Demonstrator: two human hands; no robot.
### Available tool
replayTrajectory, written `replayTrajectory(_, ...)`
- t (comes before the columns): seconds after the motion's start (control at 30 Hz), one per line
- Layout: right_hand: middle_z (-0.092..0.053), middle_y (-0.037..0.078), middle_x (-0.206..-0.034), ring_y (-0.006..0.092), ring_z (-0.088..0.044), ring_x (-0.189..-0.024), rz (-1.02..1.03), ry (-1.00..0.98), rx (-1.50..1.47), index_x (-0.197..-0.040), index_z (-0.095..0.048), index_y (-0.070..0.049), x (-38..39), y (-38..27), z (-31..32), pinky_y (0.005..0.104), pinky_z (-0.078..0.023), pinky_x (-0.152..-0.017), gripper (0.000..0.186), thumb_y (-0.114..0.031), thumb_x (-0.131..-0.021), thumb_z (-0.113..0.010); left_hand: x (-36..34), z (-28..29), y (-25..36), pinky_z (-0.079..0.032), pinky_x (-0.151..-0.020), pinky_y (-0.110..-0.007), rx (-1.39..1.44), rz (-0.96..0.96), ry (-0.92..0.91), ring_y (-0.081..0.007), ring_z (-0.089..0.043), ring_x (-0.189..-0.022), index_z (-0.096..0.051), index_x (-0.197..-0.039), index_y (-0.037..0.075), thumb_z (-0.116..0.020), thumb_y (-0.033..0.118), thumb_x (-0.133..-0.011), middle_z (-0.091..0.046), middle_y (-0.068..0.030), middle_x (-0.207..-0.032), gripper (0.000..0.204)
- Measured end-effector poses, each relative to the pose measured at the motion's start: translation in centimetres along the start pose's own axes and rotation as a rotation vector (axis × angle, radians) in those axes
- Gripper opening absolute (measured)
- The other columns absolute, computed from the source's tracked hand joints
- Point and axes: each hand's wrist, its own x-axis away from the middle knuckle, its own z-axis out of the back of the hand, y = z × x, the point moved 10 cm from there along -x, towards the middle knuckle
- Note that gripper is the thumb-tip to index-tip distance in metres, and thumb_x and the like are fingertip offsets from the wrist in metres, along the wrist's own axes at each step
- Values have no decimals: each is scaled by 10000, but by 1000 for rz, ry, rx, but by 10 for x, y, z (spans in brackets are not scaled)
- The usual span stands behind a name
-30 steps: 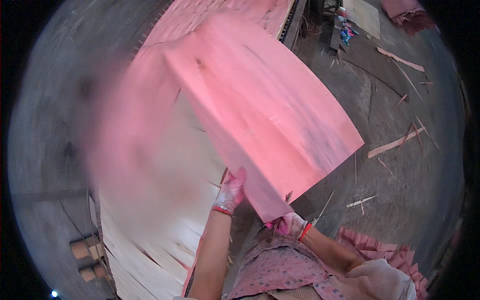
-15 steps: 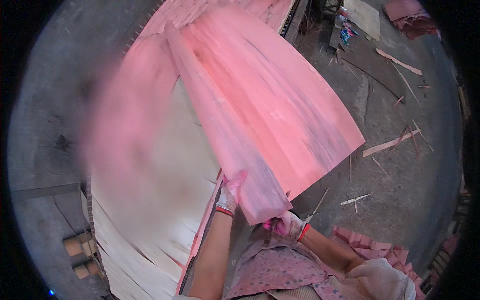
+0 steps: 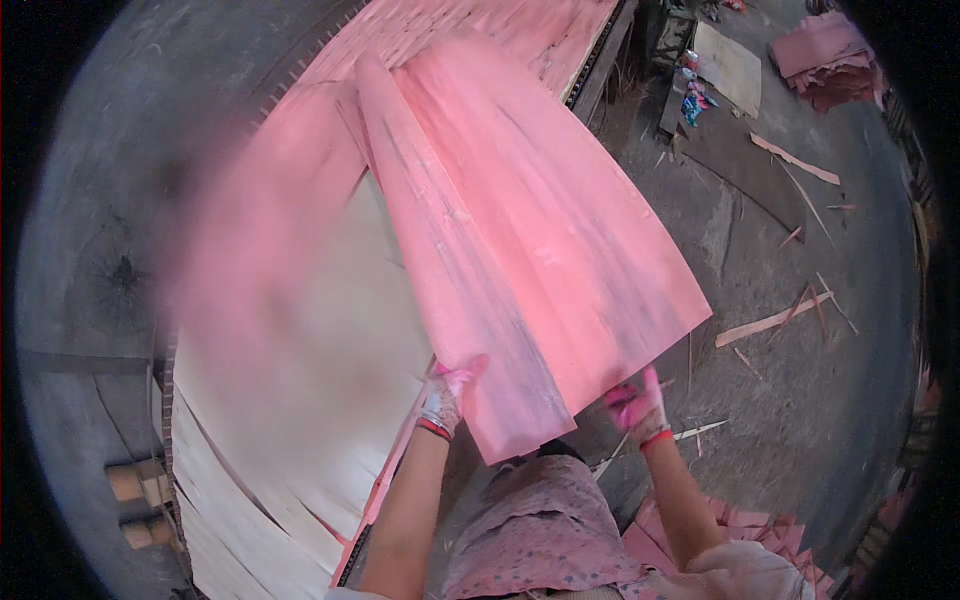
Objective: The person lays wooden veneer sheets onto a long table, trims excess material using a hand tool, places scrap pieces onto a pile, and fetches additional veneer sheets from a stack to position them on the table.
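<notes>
A large, thin pink wood veneer sheet with greyish streaks hangs over the right edge of a long table, its left side curled into a long fold. My left hand, in a pink-stained white glove, is closed on the near left edge of that fold, thumb on top. Just off the sheet's near edge, to the right, is my right hand, gloved the same way. Its fingers are apart and hold nothing; whether a fingertip touches the edge I cannot tell.
Pale veneer and more pink sheets cover the table; a blur hides part of its left. Wood strips litter the floor at right. A pink stack lies far right, crumpled pink sheets near right, boxes at left.
My right hand has moved right along the sheet's near edge and opened. My left hand keeps its hold on the fold. The whole view has shifted slightly.
</notes>
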Motion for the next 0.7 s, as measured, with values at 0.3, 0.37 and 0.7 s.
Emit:
replayTrajectory(0.3,-648,42,-945,208,-628,-832,306,415,575,-1086,-564,-67,-1,-59,-9,343,-526,-674,296,-249,-862,-633,3,-30,8,-434,-987,-444,-185,-28,-79,-293,-518,-1145,-357,-1351,29,-612,42,-824,-510,-144,-1258,585)
replayTrajectory(0.37,-651,61,-972,212,-634,-900,270,341,480,-1107,-549,-46,1,-34,-50,348,-545,-736,284,-172,-864,-622,10,-30,22,-435,-983,-443,-162,-72,-62,-284,-513,-1148,-358,-1349,33,-620,105,-841,-513,-138,-1253,576)
replayTrajectory(0.7,-648,54,-916,205,-635,-771,200,221,532,-1027,-575,-78,11,-9,-69,317,-530,-610,201,-221,-886,-590,23,-61,41,-462,-936,-426,-14,23,-168,-256,-534,-1112,-441,-1284,48,-697,271,-821,-529,-108,-1243,575)
